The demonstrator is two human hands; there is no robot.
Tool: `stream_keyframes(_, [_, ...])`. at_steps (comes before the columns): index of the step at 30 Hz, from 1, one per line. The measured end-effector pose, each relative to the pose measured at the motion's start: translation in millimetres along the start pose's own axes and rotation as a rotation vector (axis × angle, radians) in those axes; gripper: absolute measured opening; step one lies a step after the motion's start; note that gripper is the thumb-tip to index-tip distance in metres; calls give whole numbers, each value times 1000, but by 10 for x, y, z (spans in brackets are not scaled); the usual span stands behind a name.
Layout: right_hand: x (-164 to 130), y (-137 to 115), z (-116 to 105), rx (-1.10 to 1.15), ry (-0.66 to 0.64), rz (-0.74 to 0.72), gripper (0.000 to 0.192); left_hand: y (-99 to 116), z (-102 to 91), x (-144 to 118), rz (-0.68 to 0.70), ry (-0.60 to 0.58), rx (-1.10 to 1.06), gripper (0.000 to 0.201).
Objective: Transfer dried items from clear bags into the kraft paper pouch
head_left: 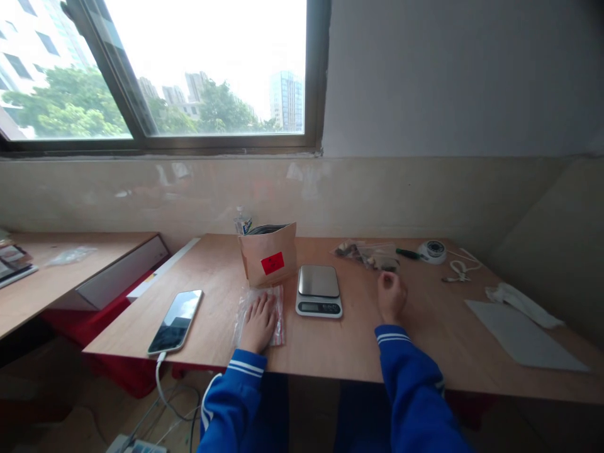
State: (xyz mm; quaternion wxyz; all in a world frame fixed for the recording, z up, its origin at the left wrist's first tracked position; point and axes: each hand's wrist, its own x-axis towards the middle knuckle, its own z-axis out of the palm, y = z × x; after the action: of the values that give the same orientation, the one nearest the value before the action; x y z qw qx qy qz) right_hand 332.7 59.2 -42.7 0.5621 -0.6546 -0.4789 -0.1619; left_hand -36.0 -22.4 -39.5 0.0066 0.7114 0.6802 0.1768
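My left hand (pixel 258 321) lies flat on a stack of clear zip-lock bags (pixel 278 327) with red edges, fingers stretched out. Directly behind it stands a brown kraft paper pouch (pixel 255 264) with a red label, its top gaping. A digital kitchen scale (pixel 319 282) with a steel plate sits between my hands, nothing on it. My right hand (pixel 392 296) is curled, thumb and fingers together, just in front of filled plastic bags (pixel 363 253) with small dark and pale contents. Whatever its fingers hold, if anything, is hidden.
A phone (pixel 175 322) on a white cable lies at left. Behind the pouch stands a plastic bottle (pixel 242 221). To the right are a green-handled screwdriver (pixel 408 253), a white dome camera (pixel 433 251), a coiled cable (pixel 458 270), a white cloth (pixel 521 303) and a grey sheet (pixel 519 336).
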Motion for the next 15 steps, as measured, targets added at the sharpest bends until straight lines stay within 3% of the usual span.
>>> stream_keyframes(3, [4,-122,-177,96,164,72,28,174,-102,-44,-12,109,-119,42])
stream_keyframes(6, [-14,-324,-352,198,286,169,34,549,-248,-169,104,233,-335,44])
stream_keyframes(10, [-120,-845,-698,416,416,338,37,1056,-402,-335,246,149,-655,47])
stream_keyframes(12, [-174,-1176,-917,552,308,369,34,1183,-436,-361,236,107,-795,56])
stream_keyframes(15, [-234,-1619,-1197,689,-11,374,30,1205,-491,-340,140,66,-1004,71])
